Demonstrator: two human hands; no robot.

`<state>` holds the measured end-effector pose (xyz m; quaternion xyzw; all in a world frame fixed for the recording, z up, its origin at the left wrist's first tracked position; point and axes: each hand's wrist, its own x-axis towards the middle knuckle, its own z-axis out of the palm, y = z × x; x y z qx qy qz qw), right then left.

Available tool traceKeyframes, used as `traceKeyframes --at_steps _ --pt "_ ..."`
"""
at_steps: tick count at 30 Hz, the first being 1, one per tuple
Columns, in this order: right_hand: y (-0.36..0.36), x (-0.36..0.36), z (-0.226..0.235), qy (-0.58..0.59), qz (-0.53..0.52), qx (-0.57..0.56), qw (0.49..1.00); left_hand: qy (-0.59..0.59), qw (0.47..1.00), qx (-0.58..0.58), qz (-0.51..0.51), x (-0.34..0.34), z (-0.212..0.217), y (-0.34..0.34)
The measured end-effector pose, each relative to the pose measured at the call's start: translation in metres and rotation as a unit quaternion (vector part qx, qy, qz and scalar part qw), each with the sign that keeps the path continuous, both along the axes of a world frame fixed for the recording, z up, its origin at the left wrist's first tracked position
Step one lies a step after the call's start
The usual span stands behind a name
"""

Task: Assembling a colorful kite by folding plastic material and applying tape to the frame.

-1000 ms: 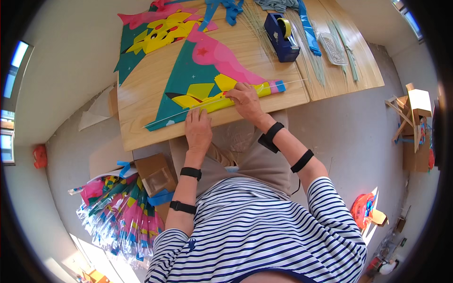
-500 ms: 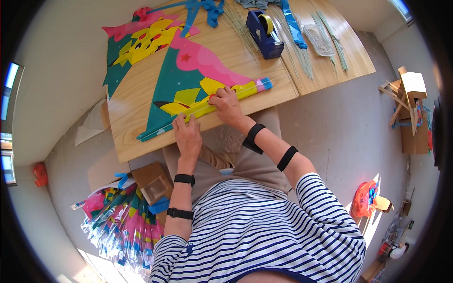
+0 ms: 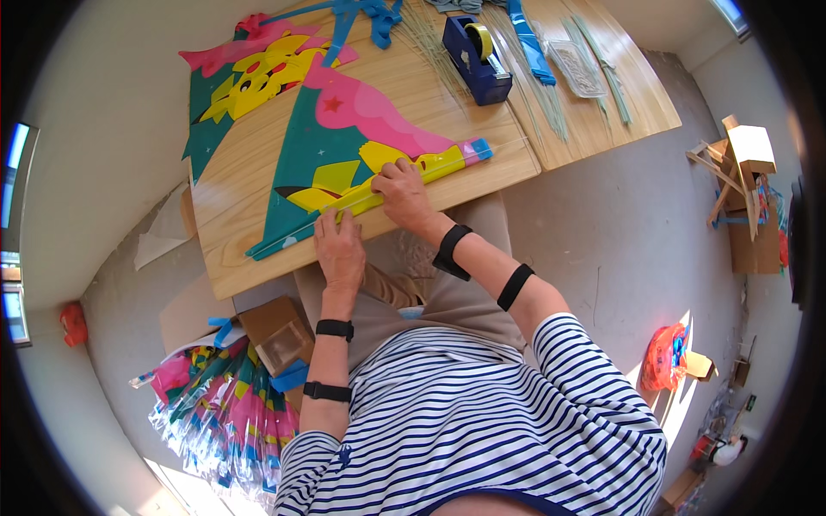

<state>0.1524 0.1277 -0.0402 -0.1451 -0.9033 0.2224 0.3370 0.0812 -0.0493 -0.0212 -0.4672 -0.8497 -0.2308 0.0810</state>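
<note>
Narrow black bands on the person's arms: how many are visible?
4: the left wrist band and, nearer the elbow, the left forearm band; the right wrist band and, nearer the elbow, the right forearm band. Blue-and-white striped sleeves could hide others.

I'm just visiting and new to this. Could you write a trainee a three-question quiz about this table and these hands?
1. True or false: the left hand and the right hand both touch the printed sheet.
2. What colour is the tape dispenser's body? A) red B) dark blue C) white
3. Fill in: the plastic-wrapped pile lies on the person's ____ side.

Key: 1 true; 2 B; 3 left.
</note>
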Motion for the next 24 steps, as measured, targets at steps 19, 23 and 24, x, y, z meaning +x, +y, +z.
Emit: traceKeyframes --at_steps 19,23,24 --pt "-0.0057 -0.0083 -0.0015 -0.022 0.014 -0.026 0.999 0.008 1.000 -0.007 -0.001 -0.0028 -0.0041 -0.0004" --pt "-0.0040 -0.0071 -0.0015 -0.021 0.023 -0.030 0.999 -0.002 1.000 -0.014 -0.001 -0.0039 -0.0026 0.0009" --pt "-0.0038 -0.0067 -0.0014 -0.021 0.024 -0.030 0.999 -0.001 1.000 -0.012 -0.001 -0.0037 -0.0018 0.0015"
